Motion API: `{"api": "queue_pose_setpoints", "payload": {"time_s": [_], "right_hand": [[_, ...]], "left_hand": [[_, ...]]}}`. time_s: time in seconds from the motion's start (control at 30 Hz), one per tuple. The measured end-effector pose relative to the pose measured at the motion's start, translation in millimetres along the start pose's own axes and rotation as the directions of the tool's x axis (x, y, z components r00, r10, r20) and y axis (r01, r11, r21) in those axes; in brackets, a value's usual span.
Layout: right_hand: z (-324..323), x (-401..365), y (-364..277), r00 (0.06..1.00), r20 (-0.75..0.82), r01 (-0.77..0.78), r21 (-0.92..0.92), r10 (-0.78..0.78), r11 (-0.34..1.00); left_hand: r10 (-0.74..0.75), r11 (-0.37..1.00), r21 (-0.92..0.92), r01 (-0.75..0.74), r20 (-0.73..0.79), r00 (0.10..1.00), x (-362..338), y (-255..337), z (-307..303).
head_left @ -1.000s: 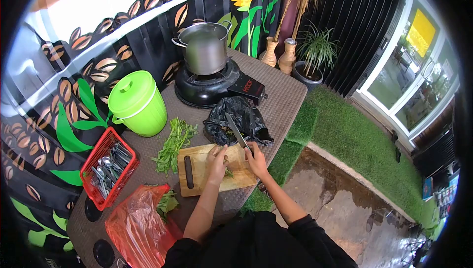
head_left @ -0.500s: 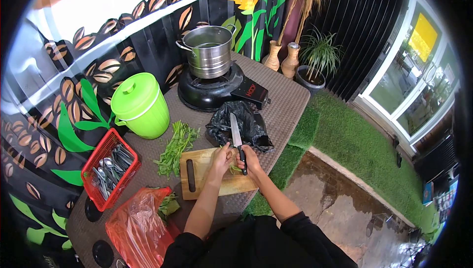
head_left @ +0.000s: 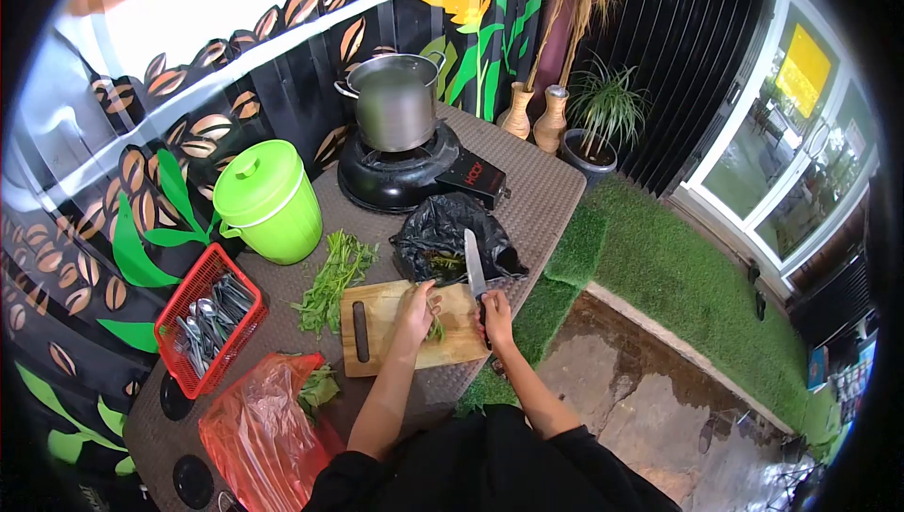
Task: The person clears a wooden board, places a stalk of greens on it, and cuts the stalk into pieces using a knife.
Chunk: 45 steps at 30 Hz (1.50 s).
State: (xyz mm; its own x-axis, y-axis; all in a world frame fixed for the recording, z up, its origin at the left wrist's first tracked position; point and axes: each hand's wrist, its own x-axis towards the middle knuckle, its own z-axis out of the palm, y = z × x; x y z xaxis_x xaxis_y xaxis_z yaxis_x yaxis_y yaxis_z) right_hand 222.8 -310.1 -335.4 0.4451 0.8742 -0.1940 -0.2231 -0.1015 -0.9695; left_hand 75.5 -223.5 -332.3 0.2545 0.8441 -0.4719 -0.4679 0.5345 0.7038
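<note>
My right hand (head_left: 497, 319) is wrapped round the black handle of a kitchen knife (head_left: 475, 262), its blade pointing away from me, over the right end of the cutting board. My left hand (head_left: 415, 312) is closed above the middle of the wooden cutting board (head_left: 384, 328), holding a few green stems (head_left: 436, 328) that hang out beside its fingers. Beyond the board, a black plastic bag (head_left: 424, 229) lies open with some greens inside. A pile of leafy greens (head_left: 334, 276) rests on the table to the left of the bag.
A steel pot (head_left: 391, 112) stands on a black gas stove (head_left: 377, 182) at the back. To the left are a lidded green bucket (head_left: 273, 211), a red basket (head_left: 174, 347) of cutlery and a red plastic bag (head_left: 259, 427). The table edge (head_left: 556, 243) runs along the right.
My right hand and the knife have moved right, away from my left hand. Greens now show inside the black bag and on the board beside my left hand.
</note>
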Motion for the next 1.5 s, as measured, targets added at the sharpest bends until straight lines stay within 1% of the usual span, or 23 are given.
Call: {"api": "queue_pose_setpoints", "payload": {"time_s": [0.03, 0.1, 0.13, 0.2, 0.23, 0.3, 0.37, 0.43, 0.5, 0.57, 0.63, 0.67, 0.73, 0.77, 0.83, 0.87, 1.0, 1.07, 1.2, 1.23, 1.27, 1.37, 1.5], "right_hand": [[-1.1, -5.1, -4.5, 1.0, 0.002, 0.001, 0.001, -0.001, 1.0], [-1.9, -14.7, -12.6, 0.997, 0.038, 0.058, 0.053, -0.06, 0.997], [-1.3, -18.5, -16.5, 0.996, 0.058, 0.061, 0.079, -0.065, 0.995], [1.9, -26.3, -25.5, 0.991, 0.092, 0.085, 0.08, -0.092, 0.993], [5.5, -33.1, -36.4, 0.985, 0.125, 0.113, 0.081, -0.122, 0.99], [12.6, -46.6, -51.8, 0.988, 0.126, 0.082, 0.084, -0.092, 0.993], [16.1, -52.8, -57.2, 0.961, 0.266, 0.06, 0.054, -0.072, 0.997], [19.0, -58.0, -63.6, 0.96, 0.265, 0.085, 0.017, -0.087, 0.996], [20.8, -66.0, -70.9, 0.953, 0.29, 0.132, -0.15, -0.084, 0.98], [20.0, -70.3, -73.1, 0.959, 0.272, 0.117, -0.146, -0.074, 0.982], [18.2, -67.3, -75.7, 0.964, 0.251, 0.115, -0.089, -0.089, 0.989], [14.3, -67.5, -76.5, 0.965, 0.254, 0.079, -0.036, -0.067, 0.996], [9.6, -71.2, -83.1, 0.964, 0.258, 0.064, -0.003, -0.061, 0.998], [7.2, -70.6, -86.1, 0.961, 0.27, 0.05, 0.026, -0.055, 0.998], [3.6, -69.4, -89.8, 0.962, 0.27, 0.035, 0.044, -0.046, 0.998], [2.8, -70.4, -90.2, 0.96, 0.274, 0.039, 0.052, -0.052, 0.998], [3.9, -74.1, -86.6, 0.959, 0.276, 0.043, 0.082, -0.064, 0.996], [3.2, -73.3, -79.9, 0.956, 0.286, 0.045, 0.054, -0.059, 0.998], [2.0, -72.1, -79.4, 0.955, 0.285, 0.097, -0.028, -0.085, 0.995], [1.2, -71.8, -79.9, 0.956, 0.271, 0.127, -0.052, -0.108, 0.991], [-0.4, -70.6, -79.9, 0.957, 0.268, 0.127, -0.053, -0.108, 0.991], [-5.5, -66.0, -79.6, 0.957, 0.271, 0.111, 0.004, -0.108, 0.994], [-8.5, -63.4, -81.8, 0.956, 0.269, 0.117, 0.013, -0.116, 0.993]], "left_hand": [[0.002, 1.0, 0.0, -0.002, -0.001, 1.0, -8.5, -2.1, -0.1], [-0.008, 0.94, -0.339, -0.029, -0.107, 0.994, -24.9, -7.2, -3.3], [-0.006, 0.94, -0.338, -0.032, -0.111, 0.994, -29.8, -7.7, -4.7], [0.043, 0.928, -0.373, -0.008, 0.085, 0.995, -39.1, -8.4, -7.4], [0.046, 0.928, -0.373, -0.012, 0.082, 0.996, -42.8, -8.2, -7.9], [0.07, 0.916, -0.402, -0.013, 0.129, 0.989, -48.4, -3.1, -4.0], [0.108, 0.899, -0.438, -0.024, 0.167, 0.98, -53.7, 4.1, 2.9], [0.149, 0.882, -0.47, -0.033, 0.212, 0.966, -58.0, 12.2, 12.2], [0.211, 0.849, -0.527, -0.05, 0.251, 0.945, -64.5, 15.2, 20.2], [0.247, 0.844, -0.534, -0.058, 0.288, 0.925, -70.5, 14.0, 26.2], [0.203, 0.792, -0.611, -0.017, 0.236, 0.95, -75.9, 16.5, 35.4], [0.199, 0.793, -0.609, -0.013, 0.238, 0.951, -80.6, 17.1, 36.5], [0.264, 0.876, -0.473, -0.097, 0.301, 0.916, -87.8, 20.0, 41.6], [0.263, 0.876, -0.473, -0.093, 0.307, 0.915, -91.5, 21.3, 44.1], [0.264, 0.953, -0.235, -0.191, 0.336, 0.904, -98.1, 19.1, 41.7], [0.29, 0.955, -0.174, -0.241, 0.366, 0.885, -94.1, 14.5, 36.3], [0.257, 0.966, -0.096, -0.239, 0.341, 0.904, -93.8, 9.2, 34.1], [0.221, 0.969, 0.026, -0.246, 0.358, 0.907, -100.2, 13.0, 39.5], [0.148, 0.979, 0.081, -0.187, 0.351, 0.925, -99.5, 15.3, 37.2], [0.167, 0.981, 0.035, -0.19, 0.336, 0.927, -94.0, 13.0, 35.0], [0.189, 0.981, -0.012, -0.196, 0.321, 0.928, -89.0, 11.1, 33.3], [0.209, 0.977, -0.014, -0.213, 0.27, 0.94, -85.7, 9.9, 30.4], [0.201, 0.979, -0.032, -0.2, 0.276, 0.94, -90.9, 14.1, 31.0]]}}
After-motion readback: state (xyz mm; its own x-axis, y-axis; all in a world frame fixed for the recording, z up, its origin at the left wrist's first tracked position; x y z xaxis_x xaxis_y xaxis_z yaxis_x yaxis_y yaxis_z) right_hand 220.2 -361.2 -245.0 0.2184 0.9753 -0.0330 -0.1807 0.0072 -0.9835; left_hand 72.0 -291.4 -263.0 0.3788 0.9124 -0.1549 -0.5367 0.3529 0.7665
